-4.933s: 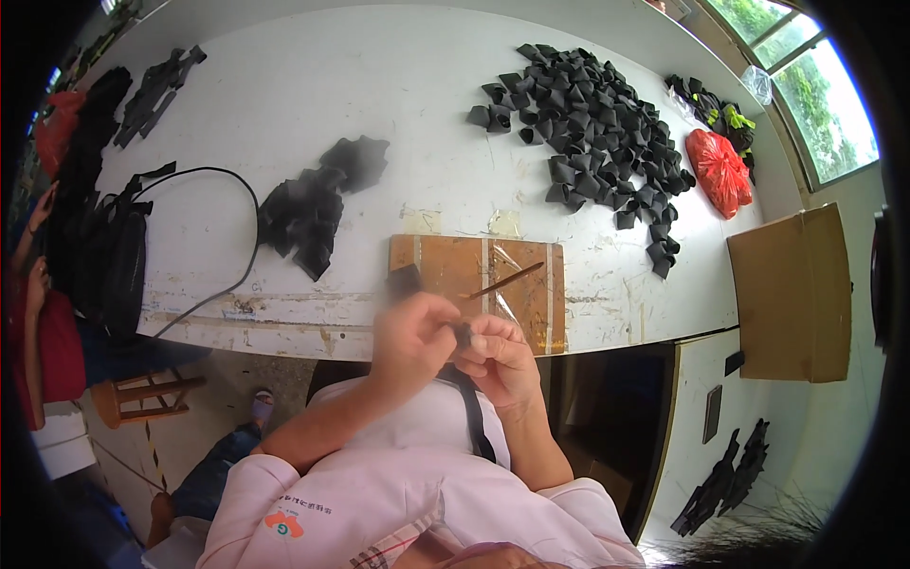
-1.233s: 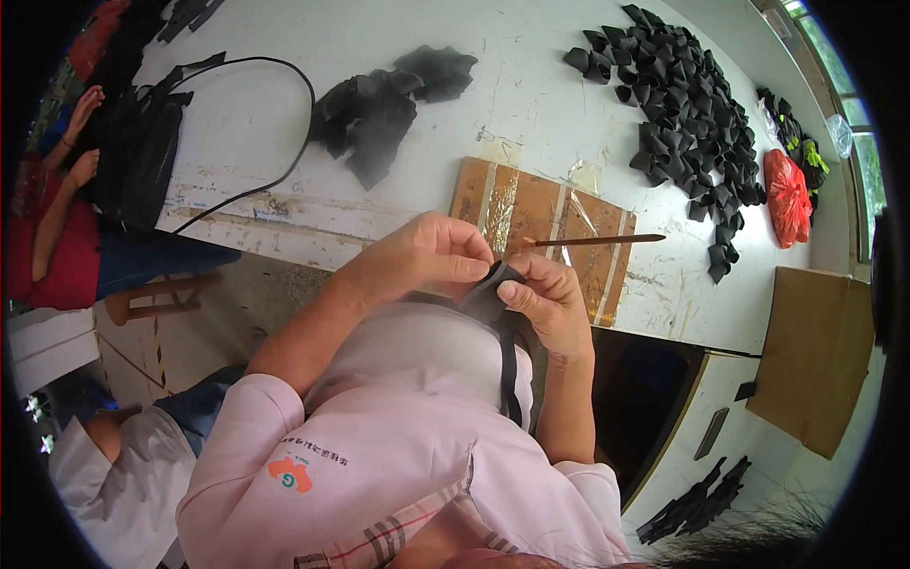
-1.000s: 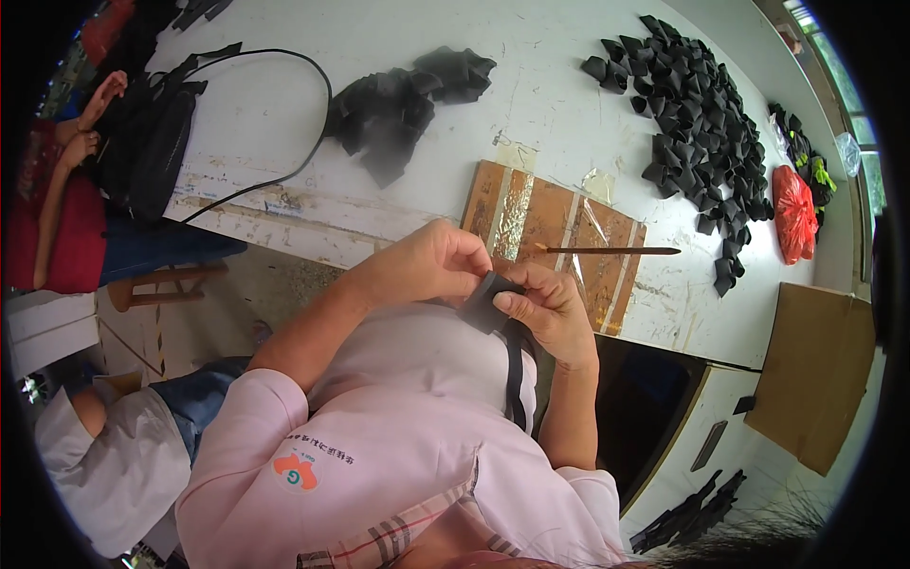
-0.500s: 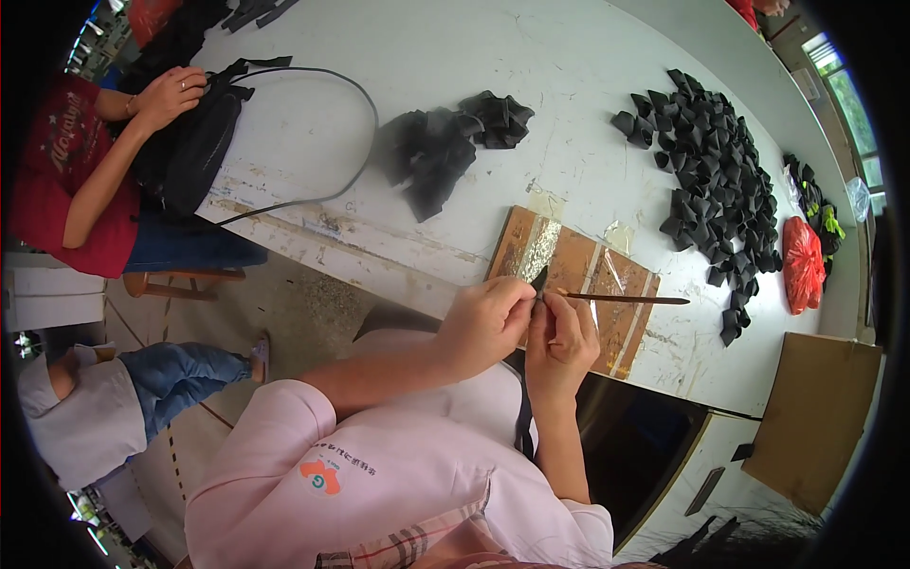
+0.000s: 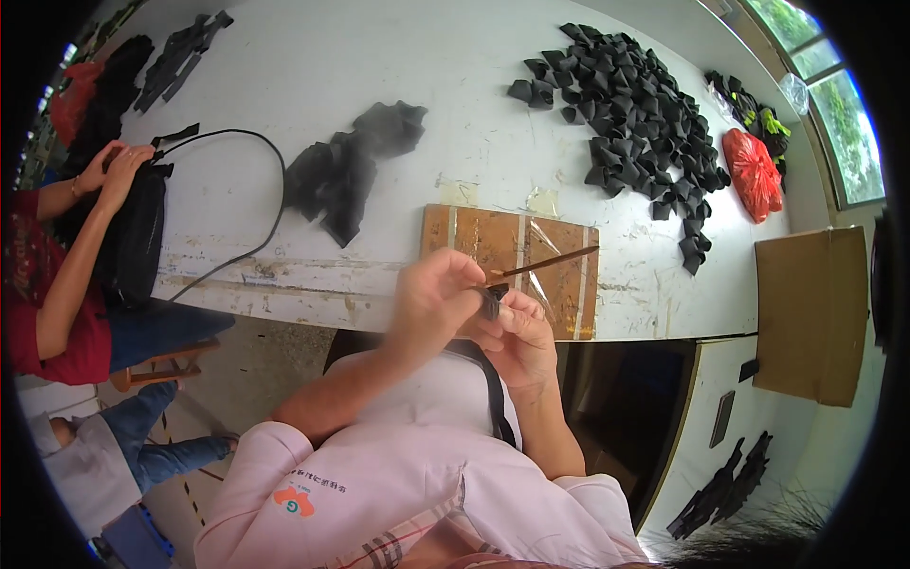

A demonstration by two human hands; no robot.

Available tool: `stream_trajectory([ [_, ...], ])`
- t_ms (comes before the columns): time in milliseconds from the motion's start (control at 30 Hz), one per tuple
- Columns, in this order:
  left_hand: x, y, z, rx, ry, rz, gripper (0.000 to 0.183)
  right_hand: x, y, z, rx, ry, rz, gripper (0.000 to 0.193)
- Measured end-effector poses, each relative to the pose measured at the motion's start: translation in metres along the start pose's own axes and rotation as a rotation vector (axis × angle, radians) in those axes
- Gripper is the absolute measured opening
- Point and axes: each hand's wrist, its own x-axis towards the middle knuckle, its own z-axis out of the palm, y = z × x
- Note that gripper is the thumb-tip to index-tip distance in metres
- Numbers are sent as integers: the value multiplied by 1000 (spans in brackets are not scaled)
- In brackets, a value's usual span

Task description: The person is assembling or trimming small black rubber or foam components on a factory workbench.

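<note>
Over the near edge of the table, both my hands meet at a small folded piece of black fabric (image 5: 490, 303). My left hand (image 5: 432, 302) is closed around one side of it, with its fingertips partly hidden. From the other side, my right hand (image 5: 523, 339) pinches the piece between thumb and fingers. A thin dark brown stick (image 5: 555, 261) slants up and right from beside my fingers; whether a hand holds it I cannot tell. Behind my hands, a brown board (image 5: 569, 294) with strips of clear tape lies on the table.
A large pile of folded black fabric pieces (image 5: 635, 104) covers the far right of the white table (image 5: 379, 47). Flat black pieces (image 5: 341, 175) lie left of centre. A red plastic bag (image 5: 752, 175) and cardboard box (image 5: 810, 318) stand right. At left, a co-worker handles a black bag (image 5: 133, 232).
My view has turned, so the table and pile appear farther left. The black piece shows more plainly between my fingers. The stick's far end now lies nearer the board's right edge.
</note>
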Motion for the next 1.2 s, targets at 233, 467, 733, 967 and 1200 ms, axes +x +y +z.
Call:
stream_trajectory([
  [233,15,24,19,-188,-185,-79,16,-22,-44,17,-517,105,-141,17],
  [467,32,70,51,-962,-700,-340,27,-12,-102,69,-962,-45,-461,24],
  [733,42,30,37,-325,-255,-142,17,14,-83,14,-681,-11,-264,25],
  [967,46,54,48,610,-247,693,25,5,-82,22,-1231,140,-878,30],
  [1200,44,42,40,-85,-260,396,11,-6,-73,43,-1330,132,-1085,30],
])
